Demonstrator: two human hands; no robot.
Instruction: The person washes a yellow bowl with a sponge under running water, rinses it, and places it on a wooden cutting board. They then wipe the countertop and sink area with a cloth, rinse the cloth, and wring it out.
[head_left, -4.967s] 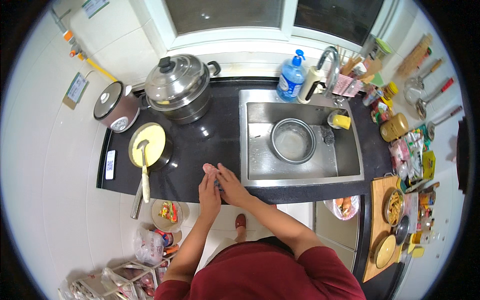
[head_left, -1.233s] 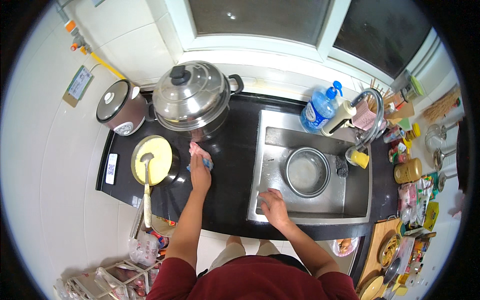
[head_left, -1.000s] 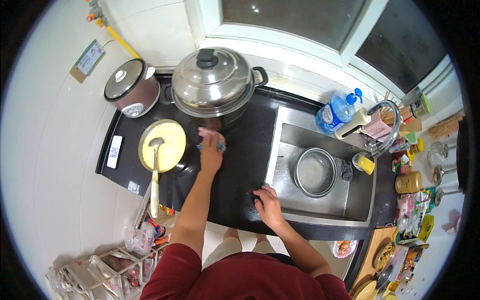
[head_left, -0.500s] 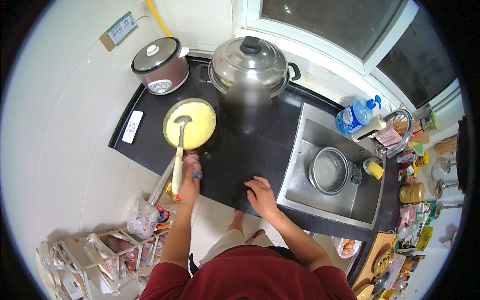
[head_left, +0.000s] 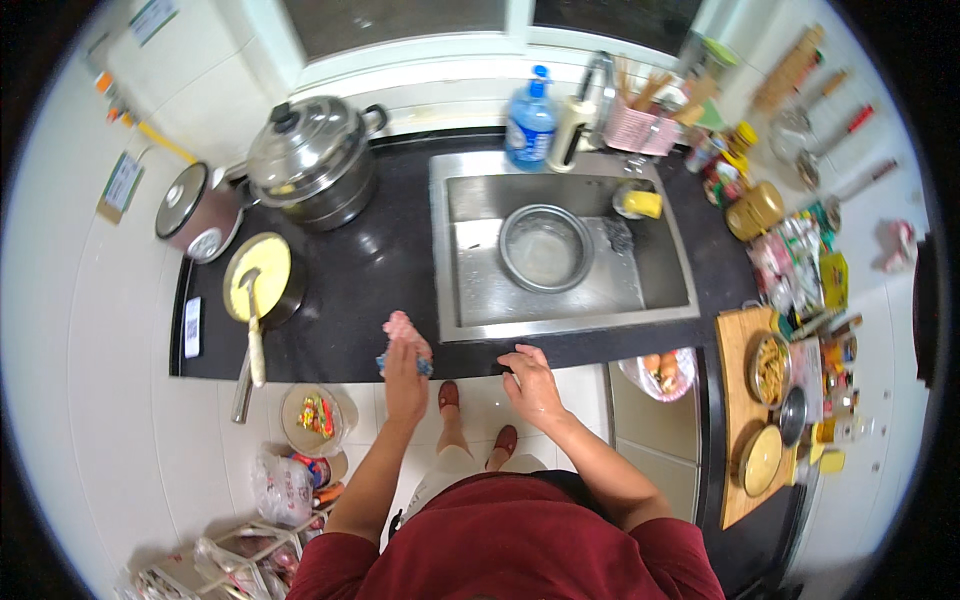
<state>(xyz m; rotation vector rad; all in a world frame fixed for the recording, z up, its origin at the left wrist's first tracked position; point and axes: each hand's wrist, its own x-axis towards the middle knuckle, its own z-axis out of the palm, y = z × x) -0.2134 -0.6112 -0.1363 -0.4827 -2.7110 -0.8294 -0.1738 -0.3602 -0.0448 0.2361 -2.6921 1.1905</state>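
Note:
My left hand (head_left: pixel 405 378) is at the front edge of the black counter (head_left: pixel 390 270), its fingers closed over a crumpled pink and blue cloth (head_left: pixel 402 325). The cloth sticks out past the fingertips and to both sides. My right hand (head_left: pixel 531 383) is just off the counter's edge in front of the sink, palm down, fingers loosely bent and apart, and I see nothing held in it. Left of the cloth stands a saucepan of yellow food (head_left: pixel 270 262). A ladle (head_left: pixel 254 300) rests in it, and its handle points toward me.
A steel sink (head_left: pixel 460 325) holds a metal basin (head_left: pixel 545 250). A steamer pot (head_left: pixel 335 195) and a rice cooker (head_left: pixel 210 220) stand at the back left, a phone (head_left: pixel 192 328) near the left edge. A blue soap bottle (head_left: pixel 530 130) stands behind the sink; a cutting board (head_left: pixel 738 400) lies at right.
My view has swung right toward the sink. My left hand, with the cloth, has moved right, away from the saucepan's handle. My right hand stays near the counter edge.

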